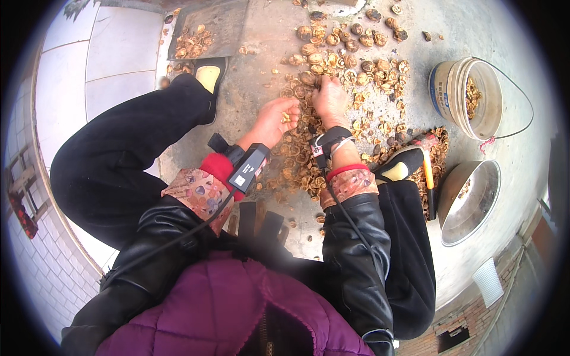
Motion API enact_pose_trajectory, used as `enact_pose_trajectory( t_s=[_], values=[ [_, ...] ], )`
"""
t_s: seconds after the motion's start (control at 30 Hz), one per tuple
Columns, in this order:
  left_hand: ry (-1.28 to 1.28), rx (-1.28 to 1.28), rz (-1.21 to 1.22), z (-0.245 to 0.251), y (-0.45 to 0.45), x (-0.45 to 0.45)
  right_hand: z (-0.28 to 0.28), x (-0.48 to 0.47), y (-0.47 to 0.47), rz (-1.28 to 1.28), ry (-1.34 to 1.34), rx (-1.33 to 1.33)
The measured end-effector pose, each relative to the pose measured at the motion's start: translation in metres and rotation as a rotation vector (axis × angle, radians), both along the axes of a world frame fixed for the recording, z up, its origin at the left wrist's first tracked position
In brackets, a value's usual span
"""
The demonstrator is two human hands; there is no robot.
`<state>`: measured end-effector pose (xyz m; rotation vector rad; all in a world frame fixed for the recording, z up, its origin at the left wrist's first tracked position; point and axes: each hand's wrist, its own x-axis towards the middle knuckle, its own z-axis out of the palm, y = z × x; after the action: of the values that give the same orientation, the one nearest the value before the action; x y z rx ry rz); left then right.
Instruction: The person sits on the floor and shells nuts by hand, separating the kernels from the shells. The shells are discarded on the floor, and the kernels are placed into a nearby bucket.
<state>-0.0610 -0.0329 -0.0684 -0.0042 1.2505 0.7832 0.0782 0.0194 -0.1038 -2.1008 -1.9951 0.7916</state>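
Note:
My left hand point(277, 119) is curled palm up around pale walnut kernel pieces point(286, 117). To its right, my right hand point(330, 101) reaches down among the walnuts, fingertips beside a whole brown walnut point(307, 78); my own hand hides whether they grip anything. Under and between both hands lies a heap of cracked walnut shells point(307, 133) on the concrete floor. Farther out, whole walnuts point(352, 45), some with blackened husk, are mixed with broken halves.
On the right stand a plastic bucket point(438, 91) holding kernels point(473, 99) and a tilted metal bowl point(467, 213) with a few pieces. A hammer point(428, 171) rests on shells by my right shoe point(403, 162). A dustpan-like metal sheet point(222, 31) with shells point(193, 42) is at upper left.

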Motion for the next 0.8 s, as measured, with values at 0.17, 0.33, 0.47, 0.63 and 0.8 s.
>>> enact_pose_trajectory(
  t_s=[0.17,0.33,0.47,0.63,0.8],
  values=[
    [0.006,0.007,-0.001,0.003,0.0,0.0,-0.017,0.027,-0.013,-0.247,0.317,-0.101],
    [0.04,0.011,0.012,0.005,0.0,0.005,-0.019,0.04,-0.03,-0.608,1.043,-0.363],
    [0.041,0.004,0.012,0.004,-0.002,0.004,-0.006,0.033,-0.027,-0.344,0.482,-0.022],
    [0.023,-0.027,0.014,0.002,0.0,0.002,-0.008,0.017,-0.012,-0.093,0.195,0.012],
    [0.02,-0.039,0.012,0.002,0.003,0.003,-0.033,0.019,-0.009,-0.248,0.374,-0.037]
  ],
)
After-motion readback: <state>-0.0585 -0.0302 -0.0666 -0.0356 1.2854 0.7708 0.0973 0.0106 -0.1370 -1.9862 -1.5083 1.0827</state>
